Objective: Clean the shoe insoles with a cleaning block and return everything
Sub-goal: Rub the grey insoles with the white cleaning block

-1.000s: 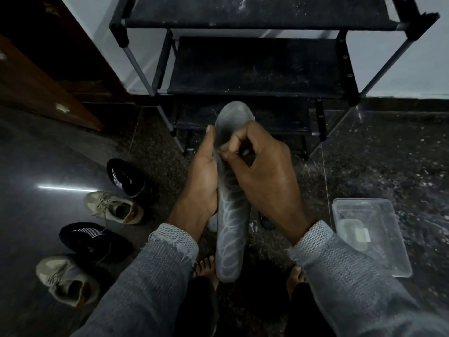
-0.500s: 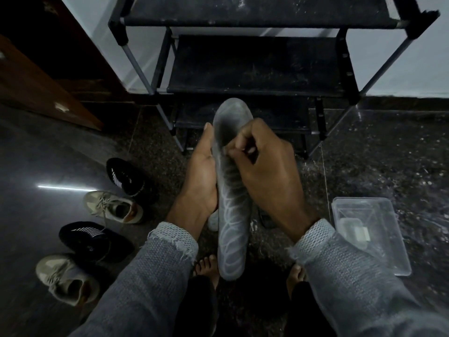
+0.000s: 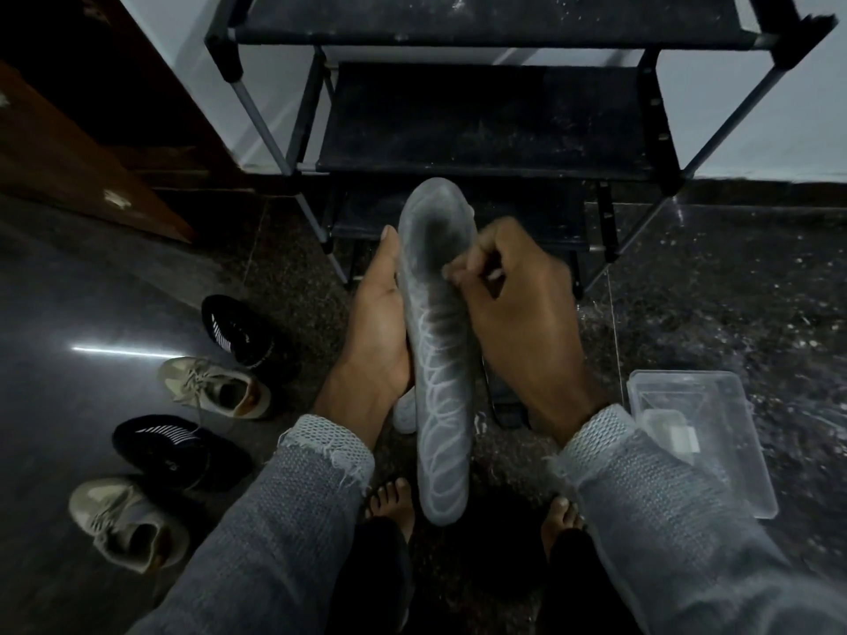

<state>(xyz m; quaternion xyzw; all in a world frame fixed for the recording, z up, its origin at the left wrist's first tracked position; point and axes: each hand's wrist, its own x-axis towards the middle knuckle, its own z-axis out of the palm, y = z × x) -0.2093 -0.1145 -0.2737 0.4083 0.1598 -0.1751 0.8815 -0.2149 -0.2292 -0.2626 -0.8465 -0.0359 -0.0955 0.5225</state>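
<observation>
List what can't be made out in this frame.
Head view only:
- Cleaning block: hidden inside the curled fingers of the right hand against the insole.
- Left hand fingers: behind the insole.
- Pale item under the insole: mostly covered, can't identify.
- Box contents: blurred through clear plastic.
- Rack: top cut by the frame edge.

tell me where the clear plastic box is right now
In the head view the clear plastic box lies on the dark floor at the person's right, just beyond the right sleeve.
</observation>
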